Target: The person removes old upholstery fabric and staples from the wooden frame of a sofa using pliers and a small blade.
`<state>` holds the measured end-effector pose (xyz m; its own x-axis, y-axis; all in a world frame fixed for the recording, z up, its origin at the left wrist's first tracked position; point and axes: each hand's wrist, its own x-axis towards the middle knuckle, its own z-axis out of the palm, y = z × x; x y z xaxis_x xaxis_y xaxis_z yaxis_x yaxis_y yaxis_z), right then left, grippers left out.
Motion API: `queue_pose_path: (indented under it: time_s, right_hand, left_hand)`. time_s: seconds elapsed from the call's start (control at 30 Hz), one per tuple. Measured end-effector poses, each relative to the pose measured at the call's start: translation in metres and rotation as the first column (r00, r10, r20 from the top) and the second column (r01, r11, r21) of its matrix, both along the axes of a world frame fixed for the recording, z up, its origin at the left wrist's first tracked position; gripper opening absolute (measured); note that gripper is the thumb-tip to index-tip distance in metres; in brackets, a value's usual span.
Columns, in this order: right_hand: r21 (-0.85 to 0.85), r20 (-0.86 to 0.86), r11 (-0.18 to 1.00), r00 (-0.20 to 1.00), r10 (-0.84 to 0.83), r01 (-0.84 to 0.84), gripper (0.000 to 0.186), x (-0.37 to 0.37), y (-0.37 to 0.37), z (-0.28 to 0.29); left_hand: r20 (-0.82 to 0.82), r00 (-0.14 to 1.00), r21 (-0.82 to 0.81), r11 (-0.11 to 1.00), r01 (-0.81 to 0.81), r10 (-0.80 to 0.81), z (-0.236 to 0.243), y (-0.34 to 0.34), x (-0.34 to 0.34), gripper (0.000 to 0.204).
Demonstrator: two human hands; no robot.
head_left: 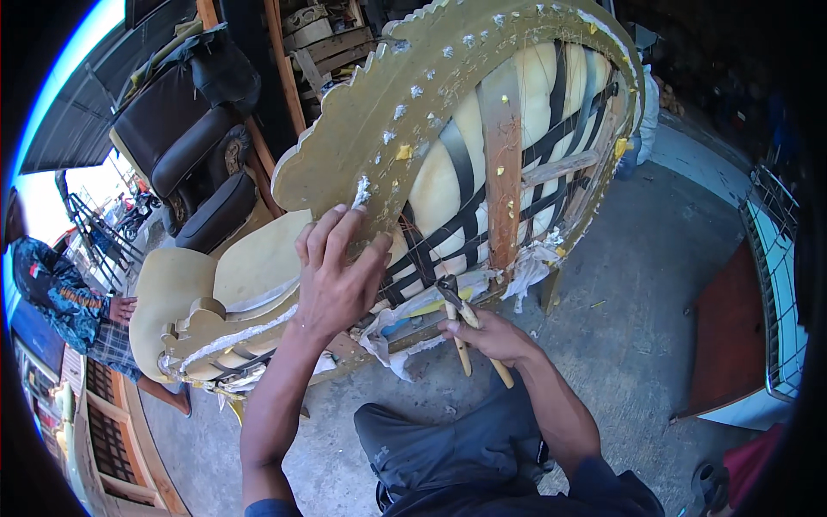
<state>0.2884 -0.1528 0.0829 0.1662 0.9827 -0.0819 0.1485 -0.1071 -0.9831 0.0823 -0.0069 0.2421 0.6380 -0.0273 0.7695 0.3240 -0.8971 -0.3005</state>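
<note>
The carved, gold-painted sofa frame (345,142) stands on the concrete floor (637,258) before the person, its back uncovered. The left grip (336,263) looks empty, fingers bent against the frame near a white tuft (363,191); the right grip (489,334) is wrapped around pincers (451,295). Their head sits near the black webbing (459,159), so a careless swing could nick a strap; the ragged white cloth (527,269) might snag them.

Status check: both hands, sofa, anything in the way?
Left hand on gold sofa frame, by a white tuft. Right hand gripping pliers. Torn white cloth hanging near pliers, possible snag.
</note>
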Motion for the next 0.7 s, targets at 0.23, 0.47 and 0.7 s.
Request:
queue_pose_path:
  time_s: [0.23, 0.47, 0.7]
  right_hand:
    - [-0.020, -0.224, 0.909, 0.888, 0.402, -0.416, 0.049, 0.038, 0.056, 0.088]
    - [-0.186, -0.019, 0.890, 0.907, 0.421, -0.417, 0.050, 0.057, 0.061, 0.116]
    - [-0.134, 0.709, 0.961, 0.654, 0.263, -0.241, 0.058, 0.054, 0.055, 0.145]
  left_hand:
    - [0.160, 0.987, 0.254, 0.967, -0.034, -0.007, -0.008, 0.035, 0.034, 0.027]
    - [0.178, 0.984, 0.263, 0.964, -0.028, -0.020, -0.011, 0.038, 0.036, 0.022]
    - [0.221, 0.974, 0.223, 0.975, 0.009, -0.059, -0.011, 0.038, 0.037, 0.022]
